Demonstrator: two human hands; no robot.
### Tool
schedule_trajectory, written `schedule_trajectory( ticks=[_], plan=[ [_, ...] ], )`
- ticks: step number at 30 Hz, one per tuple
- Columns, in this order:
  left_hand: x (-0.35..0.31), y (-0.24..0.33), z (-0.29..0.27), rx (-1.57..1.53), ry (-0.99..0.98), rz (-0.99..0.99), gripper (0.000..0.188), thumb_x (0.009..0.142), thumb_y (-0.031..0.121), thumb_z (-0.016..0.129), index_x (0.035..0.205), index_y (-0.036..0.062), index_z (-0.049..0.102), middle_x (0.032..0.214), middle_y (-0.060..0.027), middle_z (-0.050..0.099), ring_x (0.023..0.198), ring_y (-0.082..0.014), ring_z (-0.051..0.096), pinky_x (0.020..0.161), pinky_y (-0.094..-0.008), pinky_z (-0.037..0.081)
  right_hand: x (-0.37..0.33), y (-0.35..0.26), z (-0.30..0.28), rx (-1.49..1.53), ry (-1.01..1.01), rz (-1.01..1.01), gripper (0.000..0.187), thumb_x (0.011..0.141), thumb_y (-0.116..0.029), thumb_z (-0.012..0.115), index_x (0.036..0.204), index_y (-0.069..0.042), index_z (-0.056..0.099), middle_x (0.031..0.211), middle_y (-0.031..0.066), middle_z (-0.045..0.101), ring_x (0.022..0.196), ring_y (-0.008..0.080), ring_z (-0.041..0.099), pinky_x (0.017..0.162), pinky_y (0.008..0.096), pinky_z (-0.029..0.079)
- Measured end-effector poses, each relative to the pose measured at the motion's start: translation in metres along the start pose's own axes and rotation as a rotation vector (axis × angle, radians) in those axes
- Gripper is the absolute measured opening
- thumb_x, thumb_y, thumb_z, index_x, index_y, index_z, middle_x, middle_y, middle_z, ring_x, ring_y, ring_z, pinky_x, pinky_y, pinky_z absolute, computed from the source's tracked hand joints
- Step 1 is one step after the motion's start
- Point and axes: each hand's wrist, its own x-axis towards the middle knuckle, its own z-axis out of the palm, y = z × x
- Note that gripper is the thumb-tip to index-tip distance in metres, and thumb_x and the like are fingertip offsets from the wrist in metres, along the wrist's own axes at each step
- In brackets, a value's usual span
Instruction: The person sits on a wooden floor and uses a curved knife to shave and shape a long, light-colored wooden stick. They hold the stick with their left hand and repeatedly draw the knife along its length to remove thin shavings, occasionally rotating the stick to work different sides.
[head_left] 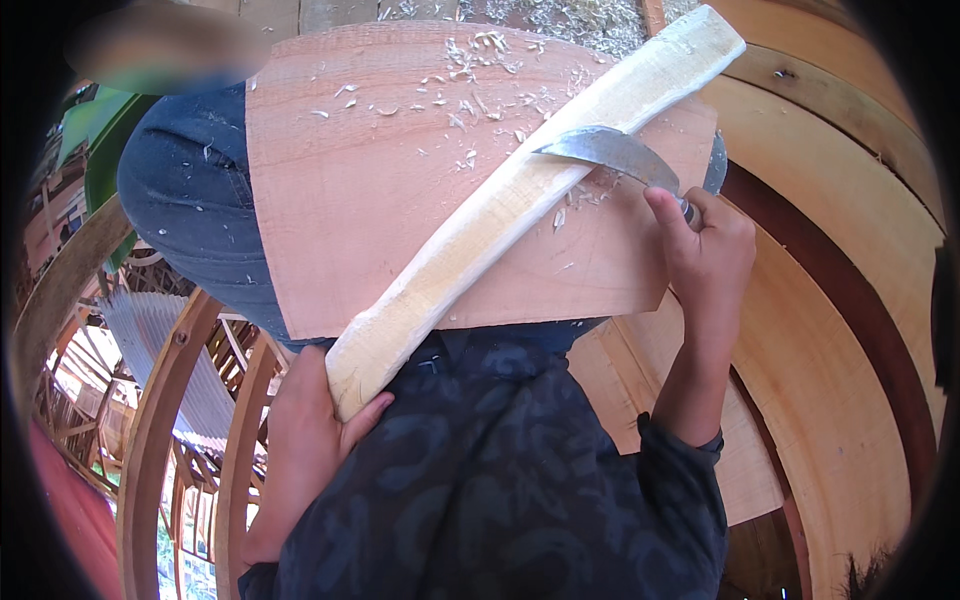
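Observation:
A long piece of pale, roughly carved wood (500, 210) lies slantwise over a flat board (340, 200) on my lap. Its near, narrower end is in my left hand (312, 410), thumb on one side and fingers on the other. My right hand (712, 245) grips the handle of a curved knife (620, 152), most of the handle hidden in the fist. The blade rests across the upper half of the pale wood, its tip pointing left. The far end of the wood sticks out past the board's upper right edge.
Curled wood shavings (470, 85) are scattered over the board, and more lie on the floor beyond it (565, 20). Wooden planks (830, 170) rise at my right. Wooden posts (165, 440) and a corrugated sheet (165, 340) stand at my left. My bent knee (190, 190) supports the board.

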Motion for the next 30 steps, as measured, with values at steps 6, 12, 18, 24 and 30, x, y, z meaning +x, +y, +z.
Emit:
schedule_trajectory(
  ticks=[6,12,18,24,30],
  plan=[
    [-0.005,-0.007,0.004,0.070,0.040,-0.047,0.050,0.074,0.034,0.076,0.091,-0.0008,0.044,0.083,-0.0234,0.053,0.078,-0.0434,0.054,0.067,-0.0464,0.044,0.023,0.057,-0.007,0.055,0.236,0.307,0.065,0.080,-0.059,0.062,0.058,0.002,0.054,0.046,0.0099,0.042,0.045,0.0207,0.039,0.046,0.0358,0.035],
    [-0.005,-0.010,0.004,0.197,0.066,-0.036,0.052,0.073,0.038,0.076,0.089,-0.0007,0.045,0.076,-0.0212,0.056,0.074,-0.0413,0.058,0.062,-0.0455,0.046,-0.004,0.016,-0.008,0.201,0.099,0.130,0.066,0.082,-0.057,0.061,0.061,0.005,0.053,0.047,0.0107,0.038,0.045,0.0199,0.035,0.046,0.0359,0.034],
    [-0.011,-0.009,-0.004,0.256,0.136,-0.006,0.054,0.070,0.043,0.077,0.088,0.0021,0.046,0.067,-0.0175,0.059,0.064,-0.0386,0.061,0.056,-0.0426,0.047,-0.029,-0.001,0.028,0.385,0.127,0.087,0.060,0.081,-0.052,0.066,0.062,0.004,0.056,0.046,0.0123,0.039,0.043,0.0221,0.037,0.045,0.0346,0.035],
    [0.004,0.011,-0.036,0.276,0.343,0.215,0.049,0.071,0.038,0.076,0.090,0.0036,0.048,0.074,-0.0185,0.057,0.070,-0.0383,0.058,0.062,-0.0442,0.046,-0.043,-0.022,0.010,0.515,0.117,0.048,0.051,0.080,-0.047,0.068,0.066,0.001,0.058,0.048,0.0126,0.047,0.044,0.0267,0.047,0.047,0.0343,0.039],
    [0.001,0.022,-0.051,0.437,0.368,0.299,0.054,0.074,0.033,0.073,0.113,0.0015,0.052,0.101,-0.0169,0.054,0.095,-0.0358,0.053,0.080,-0.0435,0.042,-0.052,-0.027,-0.008,0.414,0.129,-0.129,0.041,0.080,-0.044,0.067,0.081,-0.004,0.061,0.060,0.0124,0.060,0.059,0.0322,0.062,0.054,0.0400,0.048]
  ],
)
